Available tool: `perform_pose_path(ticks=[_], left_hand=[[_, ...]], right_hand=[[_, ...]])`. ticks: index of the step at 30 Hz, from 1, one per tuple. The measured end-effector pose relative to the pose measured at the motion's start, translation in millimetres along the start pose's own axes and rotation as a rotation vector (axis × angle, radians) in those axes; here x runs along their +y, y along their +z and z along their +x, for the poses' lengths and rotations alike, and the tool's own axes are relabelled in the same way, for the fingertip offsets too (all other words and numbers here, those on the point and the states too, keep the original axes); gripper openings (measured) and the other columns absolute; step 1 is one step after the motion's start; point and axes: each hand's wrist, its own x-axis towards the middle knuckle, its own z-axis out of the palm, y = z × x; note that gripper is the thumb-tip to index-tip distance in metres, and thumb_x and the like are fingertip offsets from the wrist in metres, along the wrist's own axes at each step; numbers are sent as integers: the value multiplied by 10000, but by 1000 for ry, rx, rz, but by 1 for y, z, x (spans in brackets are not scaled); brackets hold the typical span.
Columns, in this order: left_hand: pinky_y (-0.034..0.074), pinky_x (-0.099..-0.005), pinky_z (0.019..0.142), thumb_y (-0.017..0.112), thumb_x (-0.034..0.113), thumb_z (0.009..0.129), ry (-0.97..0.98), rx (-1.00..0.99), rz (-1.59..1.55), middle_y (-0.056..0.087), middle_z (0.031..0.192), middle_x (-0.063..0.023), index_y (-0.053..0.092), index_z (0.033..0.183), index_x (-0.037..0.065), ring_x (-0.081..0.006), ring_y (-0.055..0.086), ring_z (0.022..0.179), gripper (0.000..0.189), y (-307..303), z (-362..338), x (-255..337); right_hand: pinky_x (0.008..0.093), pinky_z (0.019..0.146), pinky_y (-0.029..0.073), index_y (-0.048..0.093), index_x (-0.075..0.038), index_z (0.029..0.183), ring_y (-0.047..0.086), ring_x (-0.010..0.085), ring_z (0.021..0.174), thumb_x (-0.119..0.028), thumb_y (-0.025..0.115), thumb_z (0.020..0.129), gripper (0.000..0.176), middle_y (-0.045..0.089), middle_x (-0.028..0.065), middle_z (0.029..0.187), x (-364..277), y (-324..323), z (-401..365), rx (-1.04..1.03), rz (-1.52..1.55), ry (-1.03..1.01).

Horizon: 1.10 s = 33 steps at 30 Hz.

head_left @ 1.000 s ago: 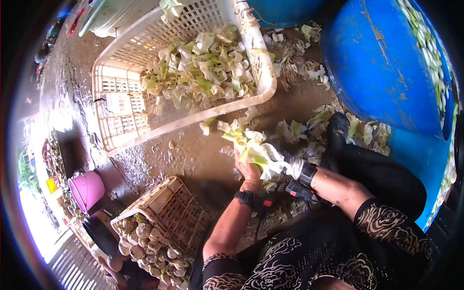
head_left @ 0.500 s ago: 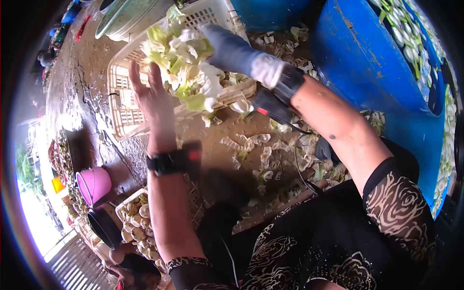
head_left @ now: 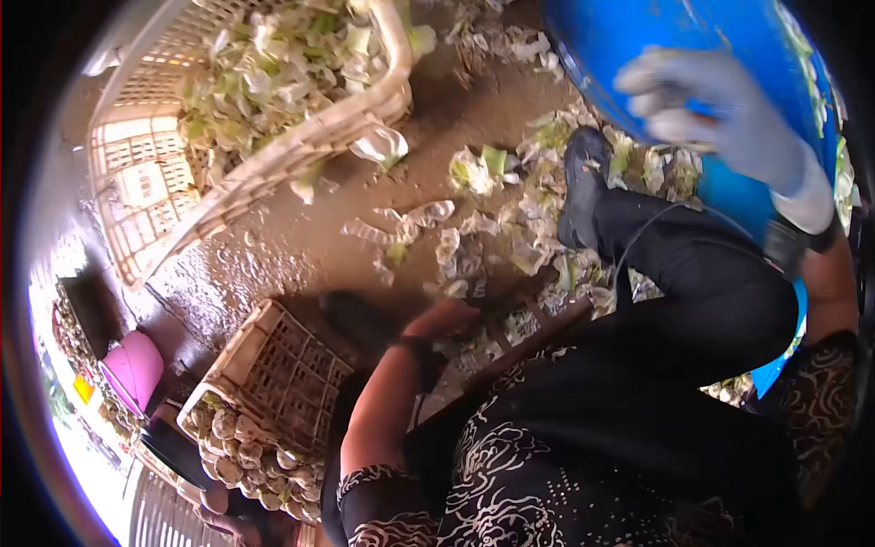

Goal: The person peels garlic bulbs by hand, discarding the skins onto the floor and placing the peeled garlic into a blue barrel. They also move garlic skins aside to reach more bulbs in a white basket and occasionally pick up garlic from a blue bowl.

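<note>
1. The right hand [head_left: 720, 114], in a pale glove, hung raised against the wall of the blue barrel [head_left: 602, 46]. Its fingers were loosely curled and spread, and nothing showed in its grasp, though the hand was blurred.
2. The bare left hand [head_left: 444, 321] sat low, well away from the barrel and down towards the person's lap. It was loosely closed, and I could not tell whether it held anything.
3. The leaf scraps [head_left: 474, 246] lay strewn over the wet ground [head_left: 301, 264] from the barrel's foot out to the left hand. A black shoe [head_left: 579, 178] stood among them, just beside the barrel.
4. The white basket [head_left: 301, 146], heaped with cut leaves [head_left: 264, 64], lay across the wet ground from the barrel. A smaller crate [head_left: 283, 369] of round vegetables stood farther off again, past the left hand.
5. Judged risks: the wet ground and loose scraps under the shoe could let a foot slide. The thin cable [head_left: 656, 219] running from the right wrist across the knee could snag on a wide reach. The gloved hand, so close to the barrel, could knock its wall.
</note>
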Motion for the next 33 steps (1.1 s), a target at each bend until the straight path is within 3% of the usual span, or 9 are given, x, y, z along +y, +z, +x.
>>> perform_pose_path(ticks=[1,2,7,13,20,29,31,32,33], left_hand=[[506,-335,757,535,424,843,-99,-60,-263,658,926,-105,596,1158,97,-218,633,858,457,6,-12,35],[504,-316,754,479,424,889,-202,-119,-521,648,953,-84,588,1179,107,-180,621,868,443,9,-27,75],[419,-330,937,410,567,905,-152,-392,-712,595,1164,-112,525,1279,77,-224,539,1063,627,53,-11,73],[406,-324,907,370,513,941,110,-355,-817,624,1060,-103,553,1223,56,-179,558,967,567,46,-17,75],[411,-300,914,341,465,967,-102,-651,-733,628,1065,-119,503,1258,14,-195,553,1010,561,38,-28,79],[438,-337,920,446,374,944,-46,-751,201,587,1159,-165,509,1291,133,-235,551,1069,427,-30,-5,89],[454,-356,879,526,356,902,112,-373,471,625,1040,-180,611,1139,98,-253,583,1009,361,-86,-25,137],[460,-368,833,546,346,888,440,-16,554,639,953,-167,629,1049,72,-267,602,941,329,-98,-36,137],[466,-379,788,566,336,873,776,327,605,652,867,-155,646,959,45,-281,621,872,314,-107,-49,138]], right_hand=[[274,597,427,532,-21,1129,461,115,636,-83,600,854,290,536,14,809,2,-12,-22,7,145,70],[233,694,423,539,-4,1165,485,97,677,-92,490,918,267,541,35,818,8,-27,-44,53,-471,-87],[292,776,429,528,-44,1195,517,156,804,-164,470,917,308,545,61,885,83,-27,-79,296,-111,78],[282,816,424,480,-13,1230,507,162,898,-176,436,932,342,520,100,992,252,97,-70,142,171,636],[271,862,417,423,23,1270,495,169,1008,-190,398,950,385,491,145,1116,346,253,-42,131,576,926],[257,921,408,350,70,1321,481,178,1150,-209,348,972,446,453,202,1277,97,53,-137,957,828,-5],[254,934,406,334,80,1332,478,179,1182,-213,337,977,460,445,215,1312,16,-1,-209,1052,633,-179],[255,898,424,448,47,1260,546,174,1044,-260,386,957,436,559,147,1158,-4,-12,-239,1547,859,-94],[257,893,434,444,45,1263,552,177,1039,-264,396,955,438,561,145,1156,-37,-24,-277,1417,616,-206]])
